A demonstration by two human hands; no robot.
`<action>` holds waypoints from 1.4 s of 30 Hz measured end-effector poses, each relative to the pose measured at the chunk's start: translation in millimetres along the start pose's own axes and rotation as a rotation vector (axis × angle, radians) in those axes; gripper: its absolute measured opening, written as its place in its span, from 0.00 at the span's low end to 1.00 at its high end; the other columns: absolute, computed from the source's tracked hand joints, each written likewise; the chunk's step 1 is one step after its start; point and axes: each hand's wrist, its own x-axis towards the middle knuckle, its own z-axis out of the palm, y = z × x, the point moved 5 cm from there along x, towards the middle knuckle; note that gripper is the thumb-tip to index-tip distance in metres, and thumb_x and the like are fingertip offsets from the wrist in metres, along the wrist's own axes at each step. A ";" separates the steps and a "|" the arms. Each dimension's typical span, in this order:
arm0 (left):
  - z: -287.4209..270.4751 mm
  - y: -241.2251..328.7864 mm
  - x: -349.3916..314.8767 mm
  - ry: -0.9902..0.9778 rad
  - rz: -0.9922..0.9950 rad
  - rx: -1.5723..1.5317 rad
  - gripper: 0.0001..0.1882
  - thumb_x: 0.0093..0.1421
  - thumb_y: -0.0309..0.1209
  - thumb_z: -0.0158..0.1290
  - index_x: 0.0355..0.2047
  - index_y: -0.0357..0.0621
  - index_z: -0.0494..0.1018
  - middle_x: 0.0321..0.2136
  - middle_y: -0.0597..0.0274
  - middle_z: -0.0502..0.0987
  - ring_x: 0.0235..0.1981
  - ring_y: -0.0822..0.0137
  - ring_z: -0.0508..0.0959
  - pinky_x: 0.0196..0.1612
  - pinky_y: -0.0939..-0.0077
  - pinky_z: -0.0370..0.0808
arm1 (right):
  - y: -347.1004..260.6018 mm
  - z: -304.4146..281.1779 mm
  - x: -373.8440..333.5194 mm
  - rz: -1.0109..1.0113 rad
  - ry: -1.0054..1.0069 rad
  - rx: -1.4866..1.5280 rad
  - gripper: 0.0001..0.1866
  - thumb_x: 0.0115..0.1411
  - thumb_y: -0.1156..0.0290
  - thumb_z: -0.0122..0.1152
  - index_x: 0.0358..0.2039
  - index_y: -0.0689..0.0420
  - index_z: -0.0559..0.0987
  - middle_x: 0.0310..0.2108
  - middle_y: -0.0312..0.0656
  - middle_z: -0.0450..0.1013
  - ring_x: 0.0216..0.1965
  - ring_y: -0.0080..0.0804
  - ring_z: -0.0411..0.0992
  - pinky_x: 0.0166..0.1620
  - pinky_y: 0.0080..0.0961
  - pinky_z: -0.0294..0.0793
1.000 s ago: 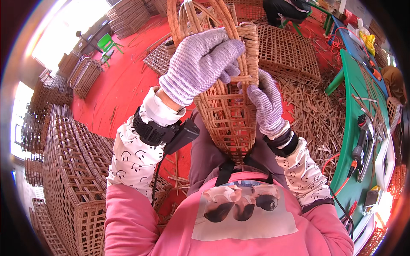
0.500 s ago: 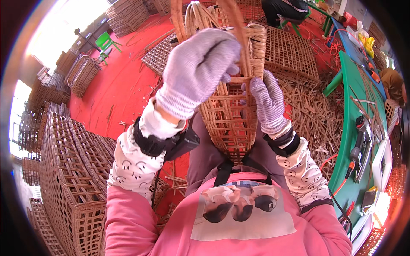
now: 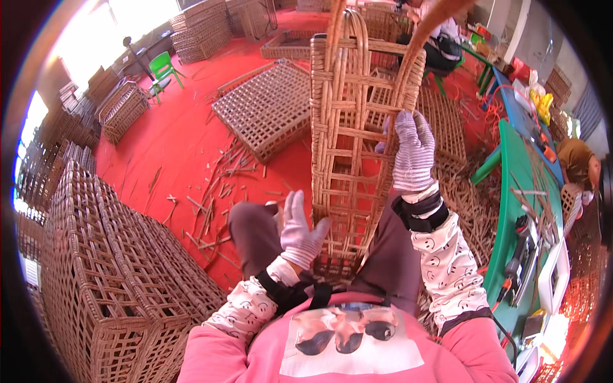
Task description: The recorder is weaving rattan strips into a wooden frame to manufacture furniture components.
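Observation:
A tall, narrow basket (image 3: 350, 153) woven from brown strips stands between my knees, its open lattice showing the red floor behind. My right hand (image 3: 414, 150), in a striped grey-lilac glove, grips the basket's right edge, and a bit of glove shows through the weave there. Beside the lower left side of the basket is my gloved left hand (image 3: 302, 235), its fingers raised and thumb spread, holding nothing. Whether the thumb touches the weave I cannot tell. A long loose strip (image 3: 424, 38) curves up from the basket's upper right and leaves the picture.
Large woven baskets (image 3: 121, 255) are stacked at my left. A woven panel-like piece (image 3: 265, 105) lies on the red floor ahead, near scattered offcuts (image 3: 207, 210). On my right, a green table (image 3: 511, 185) carries a power tool (image 3: 520, 255). Another person (image 3: 440, 38) sits at the back.
My left hand has come down from the basket's top to beside its lower left side, and its fingers have opened. The basket's lattice side now shows fully. My right hand still grips the edge.

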 end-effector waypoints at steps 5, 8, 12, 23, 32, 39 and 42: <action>26.2 -22.1 21.0 -0.004 -0.203 -0.397 0.32 0.53 0.35 0.50 0.56 0.36 0.53 0.51 0.41 0.61 0.50 0.47 0.65 0.52 0.64 0.63 | 5.7 21.5 29.0 0.051 -0.033 0.078 0.09 0.60 0.64 0.50 0.30 0.57 0.70 0.21 0.31 0.64 0.18 0.18 0.64 0.17 0.19 0.71; 23.7 -26.1 43.6 0.100 -0.128 -0.403 0.28 0.54 0.33 0.47 0.54 0.34 0.55 0.47 0.42 0.64 0.46 0.47 0.67 0.50 0.62 0.63 | 14.2 31.1 46.1 0.128 0.010 0.099 0.10 0.60 0.61 0.52 0.30 0.55 0.70 0.21 0.30 0.65 0.18 0.20 0.66 0.16 0.22 0.71; 16.6 -33.4 80.5 0.234 0.001 -0.274 0.27 0.54 0.32 0.48 0.53 0.36 0.56 0.46 0.43 0.66 0.46 0.47 0.68 0.50 0.62 0.63 | 19.3 44.6 76.8 0.159 0.017 0.140 0.12 0.58 0.59 0.54 0.34 0.54 0.73 0.18 0.31 0.67 0.18 0.22 0.68 0.16 0.25 0.71; -48.6 -73.2 179.0 0.304 0.066 -0.184 0.28 0.56 0.35 0.49 0.55 0.37 0.56 0.49 0.43 0.65 0.53 0.49 0.64 0.55 0.66 0.61 | 27.8 93.5 130.0 0.345 -0.363 -0.108 0.15 0.58 0.65 0.52 0.43 0.59 0.69 0.34 0.40 0.73 0.33 0.33 0.75 0.34 0.36 0.78; -2.6 -145.9 126.5 0.205 -0.157 0.201 0.43 0.39 0.27 0.59 0.57 0.49 0.54 0.57 0.45 0.53 0.58 0.47 0.55 0.60 0.62 0.55 | 30.6 125.4 134.9 0.376 -0.465 -0.138 0.13 0.58 0.69 0.53 0.41 0.64 0.69 0.32 0.44 0.71 0.31 0.37 0.74 0.33 0.36 0.79; -53.2 -159.7 192.9 0.269 0.055 0.280 0.29 0.52 0.29 0.51 0.56 0.53 0.58 0.55 0.53 0.59 0.56 0.52 0.61 0.57 0.65 0.61 | 9.2 141.9 155.7 0.291 -0.500 -0.046 0.10 0.57 0.72 0.54 0.32 0.68 0.72 0.26 0.47 0.72 0.29 0.41 0.74 0.34 0.38 0.80; -88.3 -152.3 216.5 0.244 0.099 0.370 0.30 0.52 0.27 0.50 0.56 0.56 0.59 0.57 0.58 0.59 0.56 0.54 0.61 0.57 0.66 0.61 | -2.9 139.5 157.0 0.264 -0.523 0.013 0.10 0.59 0.73 0.50 0.36 0.68 0.71 0.29 0.48 0.73 0.32 0.42 0.74 0.38 0.44 0.77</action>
